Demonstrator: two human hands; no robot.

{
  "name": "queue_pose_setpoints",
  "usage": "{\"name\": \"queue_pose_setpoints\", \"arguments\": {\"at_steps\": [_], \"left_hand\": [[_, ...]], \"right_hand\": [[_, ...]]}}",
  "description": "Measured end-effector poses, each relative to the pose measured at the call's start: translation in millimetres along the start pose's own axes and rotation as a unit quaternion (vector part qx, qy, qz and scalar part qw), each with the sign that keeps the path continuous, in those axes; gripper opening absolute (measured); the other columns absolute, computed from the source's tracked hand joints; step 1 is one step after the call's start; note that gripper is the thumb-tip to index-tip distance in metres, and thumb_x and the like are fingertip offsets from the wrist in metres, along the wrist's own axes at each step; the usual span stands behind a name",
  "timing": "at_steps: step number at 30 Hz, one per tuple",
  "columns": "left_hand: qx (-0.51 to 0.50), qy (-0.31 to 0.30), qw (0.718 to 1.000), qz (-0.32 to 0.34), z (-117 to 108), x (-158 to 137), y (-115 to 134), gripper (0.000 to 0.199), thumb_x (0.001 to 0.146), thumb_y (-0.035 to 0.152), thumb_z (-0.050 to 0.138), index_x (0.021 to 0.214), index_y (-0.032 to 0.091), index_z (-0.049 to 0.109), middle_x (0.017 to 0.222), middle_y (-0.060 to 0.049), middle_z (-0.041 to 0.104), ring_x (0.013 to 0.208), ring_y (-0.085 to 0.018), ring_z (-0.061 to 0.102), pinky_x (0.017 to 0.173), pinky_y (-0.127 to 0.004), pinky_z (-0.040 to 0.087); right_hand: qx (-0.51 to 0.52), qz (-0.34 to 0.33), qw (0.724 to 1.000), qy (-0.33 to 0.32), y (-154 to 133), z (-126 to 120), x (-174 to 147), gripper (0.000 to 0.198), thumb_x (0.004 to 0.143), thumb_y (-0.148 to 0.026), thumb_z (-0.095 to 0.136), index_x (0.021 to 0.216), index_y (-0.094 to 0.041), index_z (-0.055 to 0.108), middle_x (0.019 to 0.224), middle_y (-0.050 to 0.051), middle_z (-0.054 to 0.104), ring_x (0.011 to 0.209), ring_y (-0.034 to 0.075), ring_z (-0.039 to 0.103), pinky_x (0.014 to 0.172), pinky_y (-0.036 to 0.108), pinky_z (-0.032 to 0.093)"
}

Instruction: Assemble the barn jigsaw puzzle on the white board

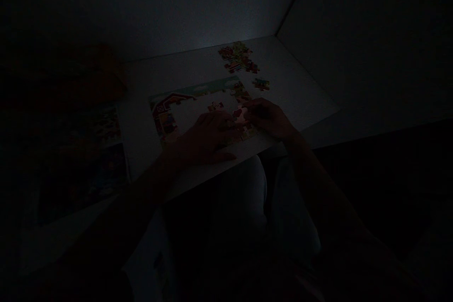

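Note:
In dim light, a partly joined jigsaw puzzle (pixel 198 88) lies on the white table, its border showing a red barn and a green-blue strip along the top. My left hand (pixel 208 134) rests flat over the lower border, fingers stretched toward the right side. My right hand (pixel 267 115) is at the right border, thumb and fingertips pinched at the edge of a pale puzzle piece with a dark red patch (pixel 239 114). Inside the border sits a small group of pieces (pixel 215 106). My left hand hides part of the lower border.
A pile of loose puzzle pieces (pixel 239 56) lies at the back right, with a separate piece (pixel 262 84) nearer. At the left are an orange-red item (pixel 102 73), too dark to make out, and dark printed sheets (pixel 99 165). A wall (pixel 184 9) stands behind the table (pixel 300 89).

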State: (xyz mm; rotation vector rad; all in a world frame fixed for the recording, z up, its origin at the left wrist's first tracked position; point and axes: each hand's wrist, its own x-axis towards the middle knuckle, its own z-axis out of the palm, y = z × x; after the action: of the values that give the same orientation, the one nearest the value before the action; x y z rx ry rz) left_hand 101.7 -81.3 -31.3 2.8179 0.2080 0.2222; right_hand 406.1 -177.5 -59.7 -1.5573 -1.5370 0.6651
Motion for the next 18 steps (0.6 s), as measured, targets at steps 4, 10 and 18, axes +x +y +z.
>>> {"name": "queue_pose_setpoints", "arguments": {"at_steps": [4,10,18], "left_hand": [[-0.001,-0.011,1.0,-0.01,3.3,-0.8,-0.9,0.071,0.11,0.073,0.071,0.171,0.038,0.067,0.191,-0.015,0.038,0.177,-0.046,0.032,0.142,-0.069,0.03],[-0.012,0.007,1.0,-0.002,1.9,-0.9,-0.9,0.068,0.109,0.073,0.073,0.168,0.039,0.07,0.195,-0.013,0.032,0.178,-0.043,0.031,0.144,-0.068,0.028],[-0.027,0.032,0.999,-0.003,11.7,-3.1,-7.7,0.081,0.106,0.077,0.075,0.176,0.04,0.061,0.195,-0.015,0.032,0.178,-0.047,0.031,0.143,-0.071,0.025]], "right_hand": [[-0.019,-0.007,1.0,0.01,0.5,0.8,1.3,0.046,0.101,-0.065,0.082,0.132,-0.032,0.08,0.139,0.009,0.086,0.124,0.034,0.082,0.11,0.056,0.066],[-0.085,-0.037,0.996,0.003,1.8,-1.4,0.8,0.044,0.106,-0.06,0.076,0.138,-0.03,0.084,0.14,0.012,0.085,0.121,0.034,0.081,0.108,0.056,0.065],[-0.155,-0.127,0.98,0.017,2.9,-4.5,1.6,0.043,0.107,-0.05,0.076,0.146,-0.032,0.08,0.145,0.012,0.084,0.134,0.037,0.075,0.118,0.06,0.057]]}}
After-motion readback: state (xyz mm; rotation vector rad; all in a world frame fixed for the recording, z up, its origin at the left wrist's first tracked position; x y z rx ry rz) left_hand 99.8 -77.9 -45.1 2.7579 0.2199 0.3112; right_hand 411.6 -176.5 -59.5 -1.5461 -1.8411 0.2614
